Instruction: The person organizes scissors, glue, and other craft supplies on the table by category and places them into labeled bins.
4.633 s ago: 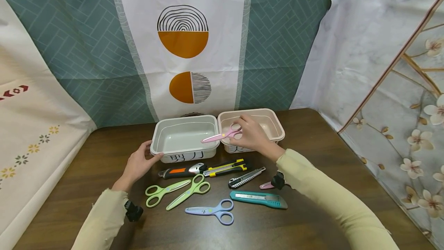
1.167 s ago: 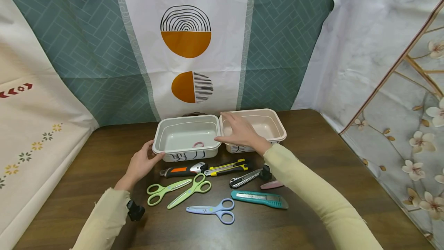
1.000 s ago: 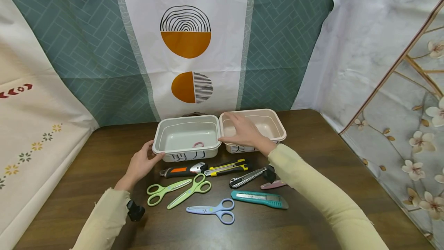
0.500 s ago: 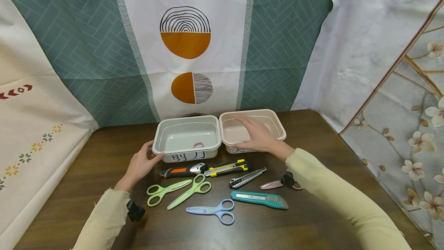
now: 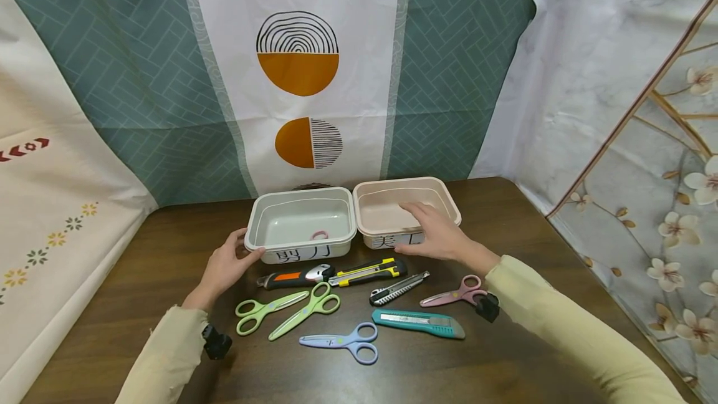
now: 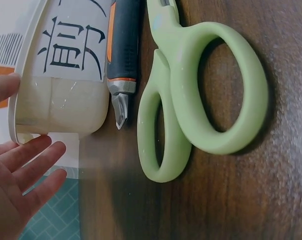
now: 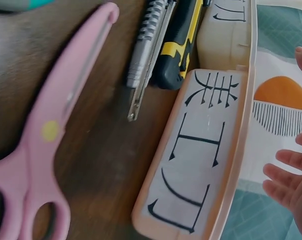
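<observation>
Left hand spread, touching grey tub, left of centre; right hand spread, empty, right of centre. Dipping wrist camera could knock lower-right pink scissors.

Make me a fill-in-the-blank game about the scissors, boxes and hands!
Two pairs of plastic-handled scissors on the brown wooden table are coloured ____.
The pale grey plastic box stands to the ____ of the pale pink plastic box.
The small plastic loop inside the grey box is coloured ____.
The person's right hand holds ____.

Missing words: green; left; pink; nothing.
</observation>
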The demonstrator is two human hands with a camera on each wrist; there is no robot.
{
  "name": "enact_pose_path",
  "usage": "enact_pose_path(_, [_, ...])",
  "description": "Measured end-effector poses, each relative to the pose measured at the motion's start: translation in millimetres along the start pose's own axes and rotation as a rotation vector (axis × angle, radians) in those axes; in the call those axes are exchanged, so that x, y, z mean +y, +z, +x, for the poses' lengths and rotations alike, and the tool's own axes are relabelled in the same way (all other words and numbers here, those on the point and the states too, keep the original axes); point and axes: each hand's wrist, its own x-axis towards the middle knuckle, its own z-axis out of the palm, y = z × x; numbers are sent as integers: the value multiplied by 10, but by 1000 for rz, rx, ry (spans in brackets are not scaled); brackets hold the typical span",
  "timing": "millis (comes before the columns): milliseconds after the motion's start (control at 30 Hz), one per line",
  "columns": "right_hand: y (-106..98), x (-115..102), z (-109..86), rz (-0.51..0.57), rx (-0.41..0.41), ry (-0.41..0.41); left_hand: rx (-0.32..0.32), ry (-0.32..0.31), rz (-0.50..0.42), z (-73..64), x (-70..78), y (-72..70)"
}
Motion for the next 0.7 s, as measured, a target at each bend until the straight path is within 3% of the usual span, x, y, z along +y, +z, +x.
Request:
enact_pose_path(267, [-53, 63, -219, 33, -10, 11, 3, 1, -8, -7, 2, -2])
enact_pose_path(500, [-9, 149, -395, 115, -8, -34, 1, 2, -9, -1, 11, -11])
enact_pose_path(700, [17, 224, -553, 99, -13, -46, 1, 5, -20, -33, 0, 6])
